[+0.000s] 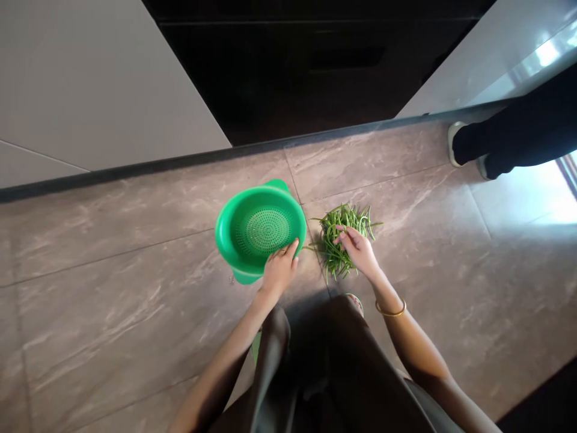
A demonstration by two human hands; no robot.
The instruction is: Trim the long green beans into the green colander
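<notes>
A green plastic colander [234,225] with a perforated bottom sits on the floor, and nothing shows inside it. My left hand [280,267] grips its near right rim, the fingers reaching over the edge. Just right of the colander lies a loose heap of long green beans [342,216]. Over this heap is my right hand [356,246], its thumb and fingers pinched around a green bean at the top. A gold bangle [391,309] circles my right wrist.
Brown stone-look tiles make up the floor [112,288]. White cabinet fronts [99,78] and a black appliance front [293,78] rise ahead. Another person's dark-clothed legs [518,132] stand at the right. My knees are close below the heap.
</notes>
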